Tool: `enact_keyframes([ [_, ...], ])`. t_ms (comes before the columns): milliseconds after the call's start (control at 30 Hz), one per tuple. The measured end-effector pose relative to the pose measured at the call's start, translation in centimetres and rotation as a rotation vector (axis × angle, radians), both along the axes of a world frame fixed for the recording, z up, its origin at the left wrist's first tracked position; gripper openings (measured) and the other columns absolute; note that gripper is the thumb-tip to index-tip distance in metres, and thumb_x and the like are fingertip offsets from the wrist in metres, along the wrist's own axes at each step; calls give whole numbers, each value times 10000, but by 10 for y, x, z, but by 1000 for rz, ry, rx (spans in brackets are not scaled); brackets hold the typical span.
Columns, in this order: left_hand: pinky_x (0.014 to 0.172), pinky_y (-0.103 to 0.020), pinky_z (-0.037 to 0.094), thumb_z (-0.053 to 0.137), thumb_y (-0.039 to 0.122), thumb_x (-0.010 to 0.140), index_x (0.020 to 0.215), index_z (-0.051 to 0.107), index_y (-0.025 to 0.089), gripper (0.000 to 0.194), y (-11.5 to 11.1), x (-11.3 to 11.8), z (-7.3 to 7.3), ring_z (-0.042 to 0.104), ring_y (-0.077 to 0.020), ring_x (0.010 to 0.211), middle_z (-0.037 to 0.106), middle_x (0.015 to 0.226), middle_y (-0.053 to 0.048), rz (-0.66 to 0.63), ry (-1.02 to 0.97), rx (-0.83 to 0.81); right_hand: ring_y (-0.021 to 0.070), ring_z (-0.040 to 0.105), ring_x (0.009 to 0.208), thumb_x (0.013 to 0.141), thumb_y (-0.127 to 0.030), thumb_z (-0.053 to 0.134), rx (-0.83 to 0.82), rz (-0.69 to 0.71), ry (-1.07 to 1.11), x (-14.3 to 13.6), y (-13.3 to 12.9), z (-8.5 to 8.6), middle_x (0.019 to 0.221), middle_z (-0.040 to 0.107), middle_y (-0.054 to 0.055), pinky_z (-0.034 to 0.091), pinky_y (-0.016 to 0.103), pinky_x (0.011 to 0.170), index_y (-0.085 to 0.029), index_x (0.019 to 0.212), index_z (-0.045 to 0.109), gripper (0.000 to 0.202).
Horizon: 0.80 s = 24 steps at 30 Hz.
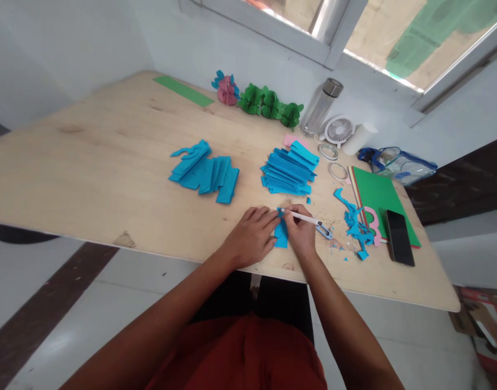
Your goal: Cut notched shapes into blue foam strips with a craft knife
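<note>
Near the table's front edge lies a small blue paper strip (281,238) between my two hands. My left hand (252,235) rests flat, fingers stretched out, its fingertips on the strip's left edge. In my right hand (301,230) is a white pen (303,216), gripped close to its tip, which meets the upper part of the strip. A light-blue tool (324,232), perhaps a cutter, lies just right of that hand and is partly hidden. Beyond my hands a fanned stack of blue strips (289,173) lies on the table, with blue cut pieces (208,176) to its left.
Blue scraps (356,225), a pink paper shape (372,225), green sheets (378,197) and a phone (399,237) lie right. Along the back are green paper ornaments (268,103), a pink one (227,91), a bottle (322,107), a fan (339,130), and tape rolls (328,152).
</note>
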State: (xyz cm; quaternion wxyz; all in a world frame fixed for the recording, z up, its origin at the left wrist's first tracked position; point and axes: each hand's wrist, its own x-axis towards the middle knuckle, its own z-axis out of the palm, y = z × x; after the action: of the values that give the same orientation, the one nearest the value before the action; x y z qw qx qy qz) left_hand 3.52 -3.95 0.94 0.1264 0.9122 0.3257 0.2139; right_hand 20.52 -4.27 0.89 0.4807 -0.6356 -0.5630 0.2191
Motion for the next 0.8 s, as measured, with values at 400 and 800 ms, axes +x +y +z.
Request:
enact_keyframes([
  [400,1110,-521,336,509,289,918,1320,564,131,435,0,-1,1,468,-314,1272,568,1391,-143,5,9,0,155,566,634,831,-368,555,0,7,3,0,2,1,713,640,-13,444,278,622,-213,799,622,171],
  [800,1109,-539,334,493,303,932,1342,562,128,451,0,-1,-1,460,-325,1278,556,1412,-151,1,15,13,142,544,604,823,-333,568,-4,-18,-15,3,-4,3,692,632,-19,430,270,603,-211,773,624,143],
])
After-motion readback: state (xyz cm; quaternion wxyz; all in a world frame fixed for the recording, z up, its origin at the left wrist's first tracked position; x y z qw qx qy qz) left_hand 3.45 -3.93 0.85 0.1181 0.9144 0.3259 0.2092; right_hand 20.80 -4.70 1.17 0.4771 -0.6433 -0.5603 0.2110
